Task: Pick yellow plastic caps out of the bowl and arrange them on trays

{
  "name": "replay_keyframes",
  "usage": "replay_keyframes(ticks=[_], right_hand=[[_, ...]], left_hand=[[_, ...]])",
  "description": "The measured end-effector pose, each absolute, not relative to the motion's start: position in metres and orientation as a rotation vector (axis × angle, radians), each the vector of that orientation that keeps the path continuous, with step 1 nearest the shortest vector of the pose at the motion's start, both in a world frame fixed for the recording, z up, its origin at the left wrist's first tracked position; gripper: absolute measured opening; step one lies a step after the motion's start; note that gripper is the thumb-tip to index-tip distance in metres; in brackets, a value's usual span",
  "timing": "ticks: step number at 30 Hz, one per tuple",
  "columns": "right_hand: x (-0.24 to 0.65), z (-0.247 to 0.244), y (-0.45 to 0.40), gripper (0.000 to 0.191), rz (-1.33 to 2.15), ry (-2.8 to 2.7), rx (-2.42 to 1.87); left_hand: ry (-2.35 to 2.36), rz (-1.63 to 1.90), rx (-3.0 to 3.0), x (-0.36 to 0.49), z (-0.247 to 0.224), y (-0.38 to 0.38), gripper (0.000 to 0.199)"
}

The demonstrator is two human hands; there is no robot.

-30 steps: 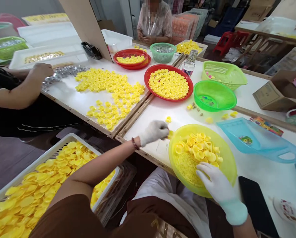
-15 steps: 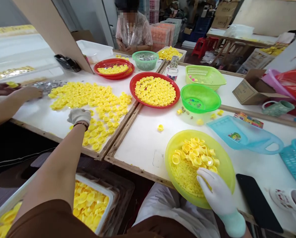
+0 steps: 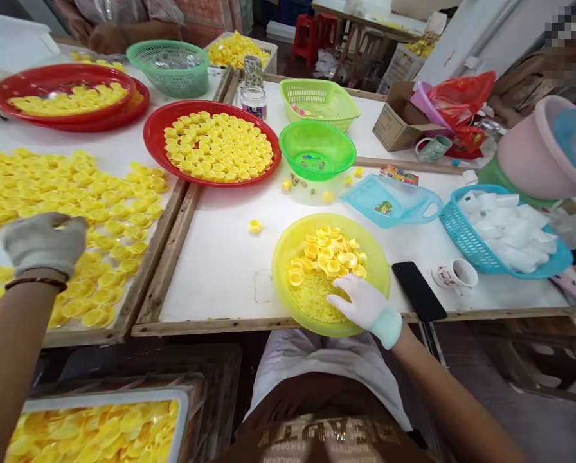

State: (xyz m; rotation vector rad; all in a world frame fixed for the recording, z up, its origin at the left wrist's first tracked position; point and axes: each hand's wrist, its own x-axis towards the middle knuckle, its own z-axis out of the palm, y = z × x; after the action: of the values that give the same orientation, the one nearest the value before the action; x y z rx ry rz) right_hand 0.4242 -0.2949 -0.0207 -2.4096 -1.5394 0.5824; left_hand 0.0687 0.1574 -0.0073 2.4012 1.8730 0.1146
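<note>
My left hand (image 3: 45, 243), in a grey-white glove, is over the spread of yellow cup-shaped pieces (image 3: 109, 257) on the left table. Its fingers are curled together, and what they hold, if anything, is hidden. My right hand (image 3: 360, 301), in a white glove with a pale green cuff, rests at the front right inside the yellow-green bowl (image 3: 281, 283). Its thumb and fingers are apart over small yellow bits (image 3: 317, 297), with a heap of yellow cups (image 3: 331, 251) just behind. One yellow piece (image 3: 255, 226) lies alone left of the bowl.
Red trays (image 3: 153, 138) of yellow cups, a bright green bowl (image 3: 317, 151) and a blue scoop (image 3: 389, 199) stand farther back. At right are a phone (image 3: 419, 290), a mug (image 3: 454, 274) and a blue basket (image 3: 476, 241). Wooden strips (image 3: 167, 251) edge the tables. Other people sit around.
The view has swung right and down, bringing the blue basket's white pieces into sight. My left hand remains over the yellow cups, my right hand in the bowl.
</note>
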Motion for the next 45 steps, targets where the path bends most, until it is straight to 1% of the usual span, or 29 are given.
replay_keyframes(ticks=[2, 4, 5, 7, 8, 9, 11, 13, 21, 23, 25, 30, 34, 37, 39, 41, 45], right_hand=[[0.419, -0.021, -0.285, 0.039, 0.665, -1.551, -2.442], [0.414, -0.023, -0.276, 0.042, 0.728, -1.611, -2.438], [0.413, -0.024, -0.273, 0.039, 0.756, -1.651, -2.421], [0.413, -0.028, -0.269, 0.026, 0.810, -1.714, -2.356], [0.415, -0.030, -0.268, 0.020, 0.837, -1.734, -2.312], [0.417, -0.031, -0.268, 0.016, 0.856, -1.743, -2.271], [0.423, -0.033, -0.270, 0.014, 0.878, -1.735, -2.213], [0.428, -0.032, -0.274, 0.014, 0.893, -1.718, -2.179], [0.435, -0.029, -0.283, 0.016, 0.869, -1.502, -2.041], [0.436, -0.028, -0.283, 0.017, 0.857, -1.478, -2.016], [0.438, -0.024, -0.284, 0.017, 0.824, -1.447, -1.996], [0.444, -0.002, -0.291, 0.014, 0.668, -1.391, -1.914], [0.442, 0.013, -0.290, 0.015, 0.518, -1.409, -1.836], [0.440, 0.015, -0.290, 0.021, 0.434, -1.447, -1.836], [0.441, 0.014, -0.294, 0.022, 0.386, -1.424, -1.878], [0.444, 0.012, -0.300, 0.019, 0.367, -1.391, -1.918], [0.449, 0.011, -0.311, 0.013, 0.448, -1.413, -1.945]], left_hand=[[1.850, 0.377, 2.411, 0.108, -0.005, 0.119, 0.044], [1.339, 0.536, 2.573, 0.156, 0.003, 0.066, 0.035], [1.044, 0.555, 2.598, 0.181, 0.007, 0.037, 0.032], [0.516, 0.410, 2.622, 0.229, 0.013, -0.017, 0.028], [0.341, 0.298, 2.673, 0.250, 0.014, -0.039, 0.026], [0.217, 0.154, 2.752, 0.268, 0.015, -0.058, 0.024], [0.104, -0.099, 2.918, 0.295, 0.013, -0.083, 0.022], [0.095, -0.237, 3.027, 0.310, 0.010, -0.093, 0.021], [0.143, -0.302, 3.016, 0.302, 0.016, -0.097, 0.020], [0.197, -0.284, 2.992, 0.301, 0.019, -0.102, 0.021], [0.268, -0.191, 2.916, 0.301, 0.020, -0.107, 0.022], [0.499, 0.030, 2.525, 0.308, 0.010, -0.121, 0.019], [0.550, 0.024, 2.073, 0.320, -0.003, -0.135, 0.017], [0.577, 0.008, 1.709, 0.325, -0.007, -0.141, 0.021], [0.593, 0.029, 1.569, 0.323, -0.007, -0.142, 0.024], [0.609, 0.061, 1.494, 0.320, -0.006, -0.141, 0.026], [0.648, 0.073, 1.328, 0.311, -0.004, -0.137, 0.030]])
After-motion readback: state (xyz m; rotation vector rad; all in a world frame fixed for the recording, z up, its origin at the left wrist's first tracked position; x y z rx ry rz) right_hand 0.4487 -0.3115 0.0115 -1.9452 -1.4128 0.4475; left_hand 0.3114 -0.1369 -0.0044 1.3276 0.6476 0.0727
